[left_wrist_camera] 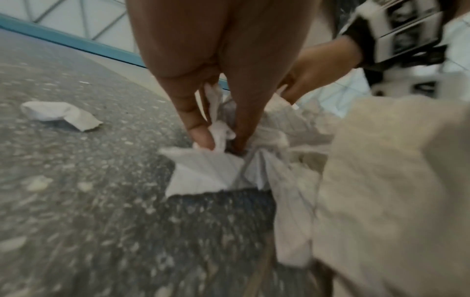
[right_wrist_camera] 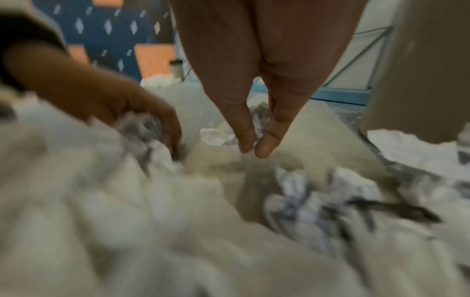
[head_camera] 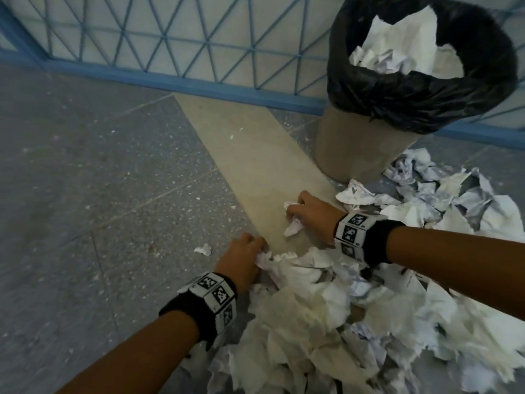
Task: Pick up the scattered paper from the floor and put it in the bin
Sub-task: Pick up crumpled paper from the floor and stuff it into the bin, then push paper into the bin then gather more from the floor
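Speckled grey floor (head_camera: pixel 99 172) with a beige diagonal strip fills the left and centre of the head view; a blue lattice railing (head_camera: pixel 170 38) runs across the top. At upper right stands the bin (head_camera: pixel 355 149), lined with a black bag (head_camera: pixel 412 103) and already part-filled with crumpled sheets.

Scattered paper (head_camera: pixel 326 322) lies heaped across the lower right of the frame and up to the foot of the bin. One small scrap (head_camera: pixel 204 248) sits apart, at centre left of the pile.

The left hand (head_camera: pixel 241 257), at lower centre, has thumb and fingers pinched round the near edge of a crumpled lined sheet (left_wrist_camera: pixel 203 170) at the pile's left margin. The right hand (head_camera: pixel 312 214), at centre, is curled round a small paper wad (head_camera: pixel 292 220) on the beige strip.

Assessment: gathering step in hand, with both hands loaded at floor level and nothing yet carried to the bin. The next move calls for lifting both handfuls clear, carrying them toward the upper right, and releasing above the bag's opening. Most of the pile remains; many repeat passes appear necessary.
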